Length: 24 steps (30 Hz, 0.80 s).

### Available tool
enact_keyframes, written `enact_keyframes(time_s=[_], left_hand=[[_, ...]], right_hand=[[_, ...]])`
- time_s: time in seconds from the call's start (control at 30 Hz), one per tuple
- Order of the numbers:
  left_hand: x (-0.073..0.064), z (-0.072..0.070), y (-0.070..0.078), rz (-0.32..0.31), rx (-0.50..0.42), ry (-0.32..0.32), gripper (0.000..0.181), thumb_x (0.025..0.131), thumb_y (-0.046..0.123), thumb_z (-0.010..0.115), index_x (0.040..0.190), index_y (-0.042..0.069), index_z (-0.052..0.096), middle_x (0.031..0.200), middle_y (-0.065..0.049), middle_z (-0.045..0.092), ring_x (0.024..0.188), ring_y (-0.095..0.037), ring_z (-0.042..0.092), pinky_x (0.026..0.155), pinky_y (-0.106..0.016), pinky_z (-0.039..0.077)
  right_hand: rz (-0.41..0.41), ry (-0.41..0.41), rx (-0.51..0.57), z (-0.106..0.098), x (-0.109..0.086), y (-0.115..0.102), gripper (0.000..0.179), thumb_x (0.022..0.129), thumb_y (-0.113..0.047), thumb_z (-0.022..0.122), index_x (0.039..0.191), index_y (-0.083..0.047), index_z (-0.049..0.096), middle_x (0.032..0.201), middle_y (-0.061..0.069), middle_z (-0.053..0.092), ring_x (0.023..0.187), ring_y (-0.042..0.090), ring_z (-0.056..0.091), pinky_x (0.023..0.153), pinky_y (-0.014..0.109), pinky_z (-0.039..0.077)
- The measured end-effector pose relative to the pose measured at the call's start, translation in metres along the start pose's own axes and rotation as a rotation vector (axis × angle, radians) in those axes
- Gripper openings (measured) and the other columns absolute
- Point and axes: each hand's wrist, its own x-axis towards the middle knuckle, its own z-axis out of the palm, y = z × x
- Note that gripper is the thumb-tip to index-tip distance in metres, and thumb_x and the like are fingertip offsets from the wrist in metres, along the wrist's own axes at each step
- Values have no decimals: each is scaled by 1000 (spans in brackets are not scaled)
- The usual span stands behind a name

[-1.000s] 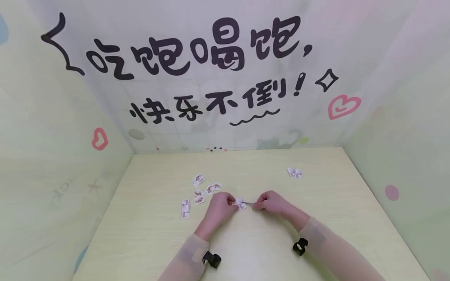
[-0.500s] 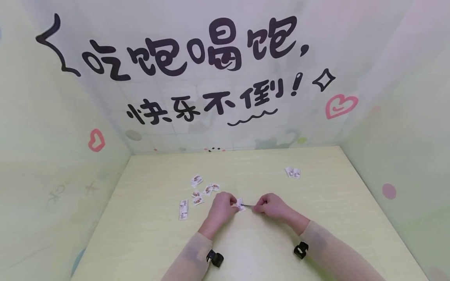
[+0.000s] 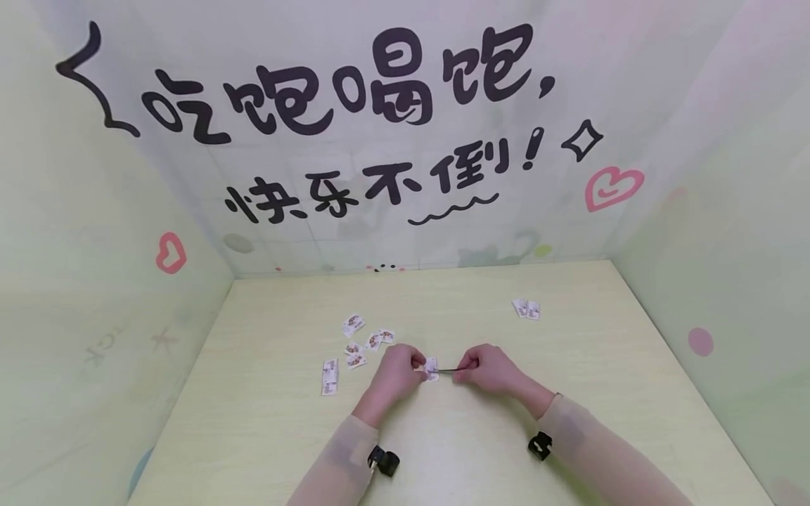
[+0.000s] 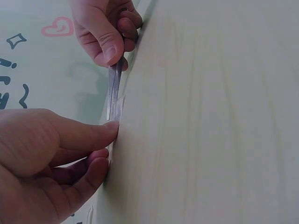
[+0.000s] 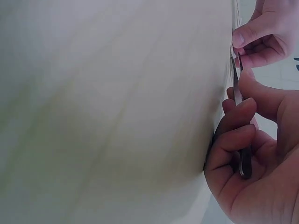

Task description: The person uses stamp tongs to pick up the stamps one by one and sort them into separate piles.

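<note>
My right hand [image 3: 493, 369] grips a pair of metal tweezers [image 5: 238, 88], its rounded rear end inside the palm in the right wrist view. In the left wrist view the two tips of the tweezers stand slightly apart at a small clear-edged white packet [image 4: 119, 105]. From the head view that packet is a white, purple-printed piece [image 3: 432, 368], with the tweezers lying across it. My left hand [image 3: 400, 376] pinches the packet's left edge between thumb and fingers, close over the table. The part under the left fingertips is hidden.
Several small packets with reddish-brown prints [image 3: 356, 360] lie loose left of the left hand on the pale wooden table [image 3: 436, 450]. Farther left are purple-printed ones [image 3: 330, 377] in a column. A purple-printed pair [image 3: 526, 309] lies at the back right. Printed walls [image 3: 354, 246] enclose the table.
The tweezers' tips have shifted left and slightly down across the packet, to the left thumb. The packet has turned more upright in the head view. Both hands stay in nearly the same place.
</note>
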Motion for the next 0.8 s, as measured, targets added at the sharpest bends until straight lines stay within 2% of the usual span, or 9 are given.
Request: enact_keyframes(time_s=[0.57,0.67,0.8], left_hand=[[1,1,-1,-16,-30,-6,24,84,3,88,106,1,78,91,-2,69,85,-19,62,83,-40,58],[0,-1,-2,7,-40,-15,24,85,4,87,107,2,79,92,-1,69,86,-17,62,82,-38,58],[-6,-9,-9,78,-61,-21,24,88,6,85,111,1,78,93,-1,69,85,-15,61,80,-35,56]], right_hand=[[17,6,-36,1,2,-2,17,91,-20,85,82,-16,72,73,-2,62,69,16,52,67,33,42],[30,13,-24,2,1,-3,17,91,-20,85,82,-16,72,74,-1,62,68,16,52,66,32,43],[47,11,19,3,0,-3,16,90,-18,85,83,-14,72,75,0,61,70,17,53,68,32,44]])
